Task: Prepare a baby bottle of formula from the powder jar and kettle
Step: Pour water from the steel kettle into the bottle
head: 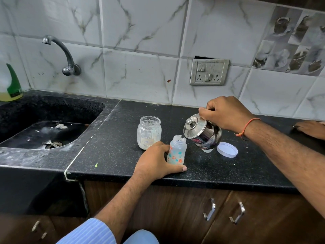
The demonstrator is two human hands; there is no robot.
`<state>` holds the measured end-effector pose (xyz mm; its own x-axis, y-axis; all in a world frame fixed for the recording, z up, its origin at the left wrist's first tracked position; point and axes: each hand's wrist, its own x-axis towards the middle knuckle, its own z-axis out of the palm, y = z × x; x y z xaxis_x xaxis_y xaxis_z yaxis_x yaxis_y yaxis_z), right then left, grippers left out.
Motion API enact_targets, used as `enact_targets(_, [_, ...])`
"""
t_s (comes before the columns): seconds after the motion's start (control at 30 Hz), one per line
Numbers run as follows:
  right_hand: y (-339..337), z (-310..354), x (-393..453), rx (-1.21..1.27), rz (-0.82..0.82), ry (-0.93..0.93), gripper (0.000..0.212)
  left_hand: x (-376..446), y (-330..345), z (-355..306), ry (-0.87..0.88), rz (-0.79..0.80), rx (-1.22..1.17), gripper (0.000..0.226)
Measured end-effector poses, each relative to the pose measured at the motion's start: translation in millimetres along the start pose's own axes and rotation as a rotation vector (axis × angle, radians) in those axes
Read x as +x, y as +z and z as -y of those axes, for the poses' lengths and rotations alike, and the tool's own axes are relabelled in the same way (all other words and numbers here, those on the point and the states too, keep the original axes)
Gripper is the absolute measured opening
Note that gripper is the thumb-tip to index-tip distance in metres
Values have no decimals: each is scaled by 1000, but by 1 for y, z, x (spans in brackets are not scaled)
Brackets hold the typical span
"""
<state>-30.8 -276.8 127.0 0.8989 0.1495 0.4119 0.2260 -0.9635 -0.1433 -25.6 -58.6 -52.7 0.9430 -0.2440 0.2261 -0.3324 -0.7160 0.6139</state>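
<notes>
An open baby bottle (176, 151) with orange and teal prints stands upright on the black counter (109, 148). My left hand (154, 160) grips its lower part from the left. My right hand (226, 114) holds a small steel kettle (202, 131) by its handle, tilted left. The spout sits at the bottle's open mouth. An open glass powder jar (149, 132) stands just behind the bottle, with white powder clinging to its walls. A white jar lid (227, 149) lies flat to the right of the kettle.
A black sink (44, 127) with a wall tap (65, 55) lies to the left, a green-capped soap bottle (11, 85) at its far corner. Another person's hand (309, 128) rests on the counter at far right. A switch socket (209, 72) is on the tiled wall.
</notes>
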Motion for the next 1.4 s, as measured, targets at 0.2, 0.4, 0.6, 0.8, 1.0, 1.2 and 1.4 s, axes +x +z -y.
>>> enact_targets(0.2, [1,0,1,-6,-12,-13,48,0,0,0,-2,0,-11,75])
enact_targets(0.4, [0,1,0,0,-11,-13,49,0,0,-1,-9,-4,-18,71])
enact_targets(0.6, [-1,2,0,3,0,-10,51,-1,0,0,-6,-2,-18,73])
enact_targets(0.8, [-1,2,0,0,-3,-14,50,-1,-1,-1,-7,3,-14,74])
enact_targets(1.0, [-1,3,0,-10,-12,-17,50,0,0,0,-9,1,-15,73])
enact_targets(1.2, [0,3,0,-18,-17,-22,50,1,0,0,-5,2,1,75])
enact_targets(1.4, [0,2,1,-45,-37,-24,48,1,1,2,8,-1,-15,68])
